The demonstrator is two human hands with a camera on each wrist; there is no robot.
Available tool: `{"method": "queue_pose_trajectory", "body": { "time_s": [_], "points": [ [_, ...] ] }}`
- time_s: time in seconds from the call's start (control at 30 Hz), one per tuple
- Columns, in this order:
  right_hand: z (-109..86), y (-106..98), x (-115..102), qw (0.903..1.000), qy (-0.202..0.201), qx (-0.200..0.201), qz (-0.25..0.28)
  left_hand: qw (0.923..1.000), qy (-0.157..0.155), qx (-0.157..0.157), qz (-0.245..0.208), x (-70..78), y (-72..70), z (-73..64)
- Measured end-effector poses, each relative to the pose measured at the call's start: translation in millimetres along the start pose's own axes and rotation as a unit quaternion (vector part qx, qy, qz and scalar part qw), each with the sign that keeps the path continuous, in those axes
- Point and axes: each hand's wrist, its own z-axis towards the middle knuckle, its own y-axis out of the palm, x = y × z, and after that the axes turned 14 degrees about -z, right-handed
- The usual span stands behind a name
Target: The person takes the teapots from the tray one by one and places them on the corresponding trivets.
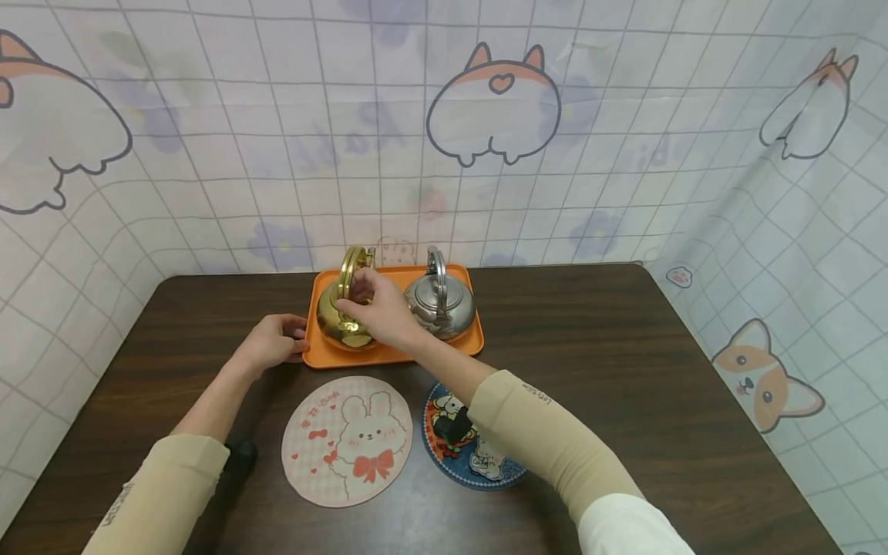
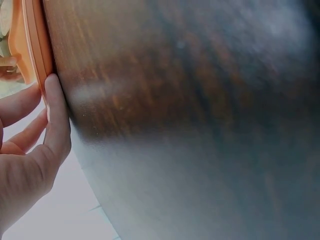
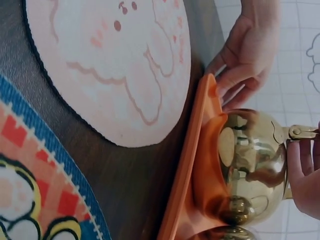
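A gold kettle [image 1: 330, 320] with an upright loop handle stands at the left end of an orange tray [image 1: 333, 359]. My right hand [image 1: 388, 310] reaches over it, thumb and fingers curled at the handle and lid. In the right wrist view those fingertips come down close beside the handle's hinge on the gold kettle [image 3: 260, 170], and part of the hand is cut off. My left hand [image 1: 274, 341] pinches the tray's left end; in the left wrist view the thumb lies along the tray's edge [image 2: 36, 40]. Right of the gold kettle, a silver kettle [image 1: 447, 312] shares the tray.
Nearer to me lie a round pink rabbit mat [image 1: 347, 443] and a round blue-edged cartoon mat [image 1: 461, 466], the latter partly under my right sleeve. The dark wooden table [image 1: 610, 370] meets a wall hung with white checked cloth [image 1: 388, 185] at the back.
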Motion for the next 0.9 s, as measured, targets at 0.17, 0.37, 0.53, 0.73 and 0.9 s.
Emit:
{"method": "queue_pose_trajectory", "body": {
  "time_s": [0.17,0.37,0.53,0.73,0.9],
  "points": [
    [-3.0,4,-2,0.9998,0.013,0.008,0.014,1.0000,-0.001,0.002,0.001,-0.9,-0.6,0.8],
    [-5.6,8,-4,0.9989,0.030,0.027,0.025,1.0000,-0.002,0.003,-0.005,1.6,-0.5,-0.6],
    [-5.2,10,-5,0.9980,0.038,0.031,0.040,1.0000,-0.002,0.006,-0.004,3.1,-0.4,-1.2],
    [-5.3,11,-7,0.9967,0.048,0.025,0.060,1.0000,-0.003,0.006,-0.005,1.8,0.4,-0.6],
    [-6.2,10,-8,0.9956,0.061,0.018,0.069,1.0000,0.000,0.003,-0.007,0.7,0.2,-0.9]
  ]
}}
